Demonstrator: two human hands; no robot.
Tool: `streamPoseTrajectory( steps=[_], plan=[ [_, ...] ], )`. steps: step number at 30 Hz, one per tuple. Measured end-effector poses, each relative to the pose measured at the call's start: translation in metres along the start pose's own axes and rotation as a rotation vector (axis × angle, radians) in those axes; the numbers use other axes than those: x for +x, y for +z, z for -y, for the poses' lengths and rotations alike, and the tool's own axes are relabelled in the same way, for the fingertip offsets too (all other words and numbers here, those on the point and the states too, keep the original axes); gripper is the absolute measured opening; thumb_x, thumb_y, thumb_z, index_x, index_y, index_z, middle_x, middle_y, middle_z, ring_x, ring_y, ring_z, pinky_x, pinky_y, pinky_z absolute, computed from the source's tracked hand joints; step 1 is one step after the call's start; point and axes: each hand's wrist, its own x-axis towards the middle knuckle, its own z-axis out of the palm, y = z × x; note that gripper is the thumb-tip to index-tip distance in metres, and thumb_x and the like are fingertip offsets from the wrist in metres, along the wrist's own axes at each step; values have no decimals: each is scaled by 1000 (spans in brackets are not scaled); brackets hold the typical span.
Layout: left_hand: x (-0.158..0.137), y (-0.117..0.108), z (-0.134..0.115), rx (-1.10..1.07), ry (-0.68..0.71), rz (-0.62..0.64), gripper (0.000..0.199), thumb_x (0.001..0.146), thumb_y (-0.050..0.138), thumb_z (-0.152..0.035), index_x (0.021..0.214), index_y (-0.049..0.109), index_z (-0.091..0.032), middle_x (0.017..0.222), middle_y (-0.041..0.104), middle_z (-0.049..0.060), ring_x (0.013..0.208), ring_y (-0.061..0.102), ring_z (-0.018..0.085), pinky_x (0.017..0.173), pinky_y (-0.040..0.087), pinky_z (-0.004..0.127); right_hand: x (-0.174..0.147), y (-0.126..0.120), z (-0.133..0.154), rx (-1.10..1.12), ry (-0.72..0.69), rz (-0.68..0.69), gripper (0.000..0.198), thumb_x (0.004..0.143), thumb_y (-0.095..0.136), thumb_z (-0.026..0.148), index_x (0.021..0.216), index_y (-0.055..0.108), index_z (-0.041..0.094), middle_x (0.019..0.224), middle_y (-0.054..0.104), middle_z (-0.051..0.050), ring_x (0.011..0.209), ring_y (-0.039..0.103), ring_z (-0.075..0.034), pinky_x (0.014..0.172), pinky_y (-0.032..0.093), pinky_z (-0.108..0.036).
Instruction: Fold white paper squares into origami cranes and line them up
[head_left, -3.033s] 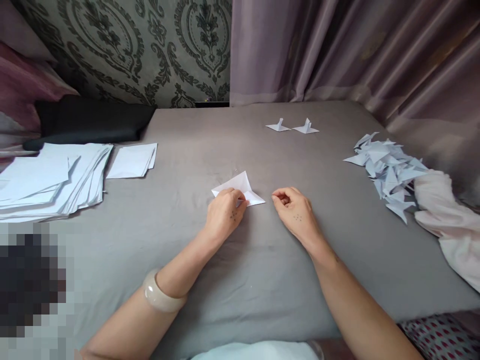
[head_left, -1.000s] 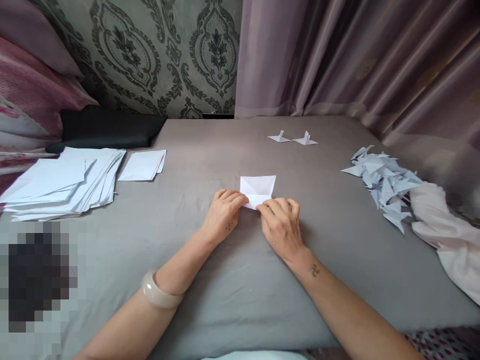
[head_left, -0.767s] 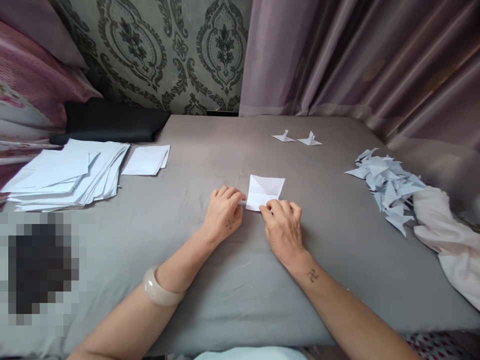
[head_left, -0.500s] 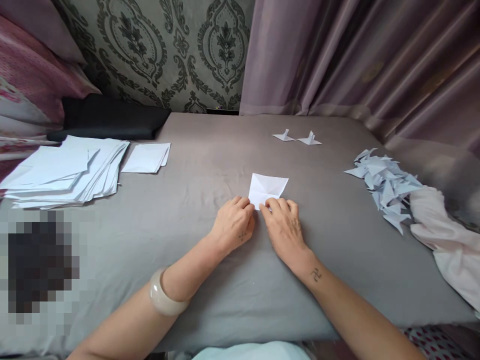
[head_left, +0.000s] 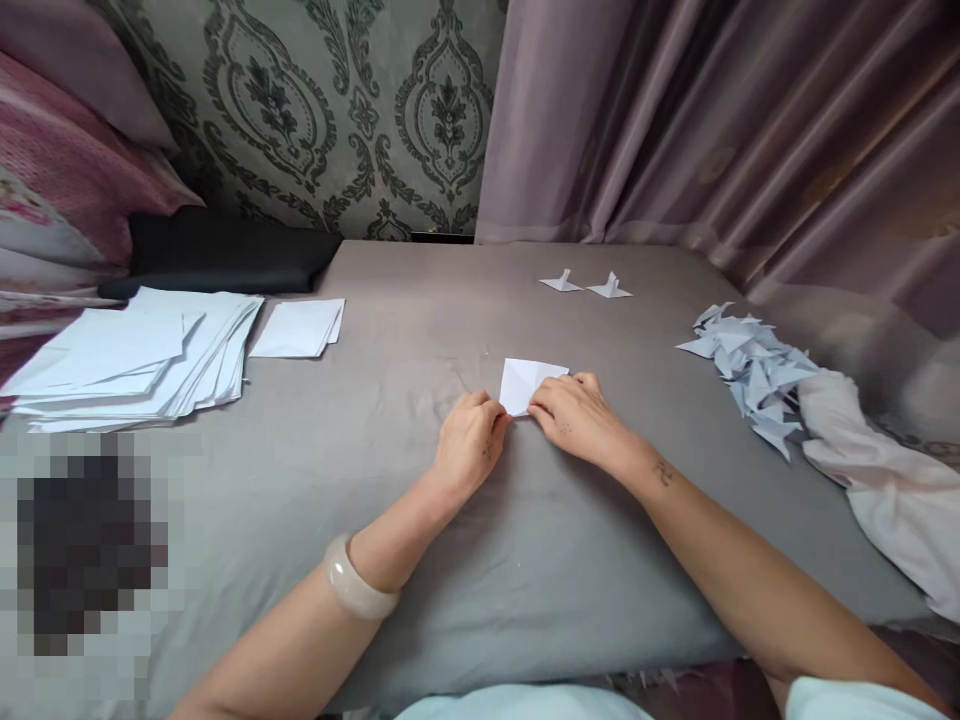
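Observation:
A small white sheet of paper (head_left: 523,383) with crease lines lies on the grey cloth in front of me. My left hand (head_left: 472,435) has its fingers closed on the near left corner of the sheet. With fingers curled and pressed together, my right hand (head_left: 571,412) grips the sheet's near right side and covers that edge. Some of the near edge shows between the two hands.
Stacked white sheets (head_left: 150,350) lie at the left, beside smaller paper squares (head_left: 296,328). Two folded paper birds (head_left: 609,287) stand at the back. A heap of folded paper (head_left: 750,360) sits at the right against a pale cloth (head_left: 862,450). A black item (head_left: 225,248) lies back left.
My right hand has turned, its forearm swinging outward to the right, and it now covers more of the paper's right side. My left hand stays at the near left corner. The view has shifted slightly.

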Motion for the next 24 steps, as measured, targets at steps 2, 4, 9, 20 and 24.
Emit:
streamPoseTrajectory(
  steps=[2,4,9,20,24],
  plan=[
    [1,4,2,-23,-20,-14,21,93,48,-22,87,67,-15,90,61,8,88,55,22,79,46,32,7,-8,0,20,29,77,28,93,45,22,78,69,16,89,70,-7,91,59,-20,87,26,-36],
    [2,7,4,-42,-43,-34,18,91,50,-22,86,66,-15,91,60,9,88,54,22,79,46,33,12,-16,2,26,62,139,28,92,47,22,74,68,16,86,70,-7,87,60,-19,88,27,-35],
    [4,14,8,-61,-44,-96,15,88,53,-22,82,64,-15,93,57,10,90,52,22,82,46,34,21,-24,8,3,117,203,22,88,52,24,77,69,17,87,72,-8,87,61,-20,89,30,-34],
    [4,15,11,-63,-28,-89,15,89,51,-22,84,61,-12,100,52,12,93,47,23,85,45,38,33,-27,9,-45,122,280,20,87,52,24,83,70,18,88,73,-7,88,64,-20,84,34,-32],
    [4,15,10,-24,-38,-80,16,90,51,-24,85,61,-13,102,52,12,93,46,24,84,45,39,35,-28,10,-54,134,300,19,87,53,25,84,71,18,90,73,-8,90,65,-21,84,35,-33]
  ],
)
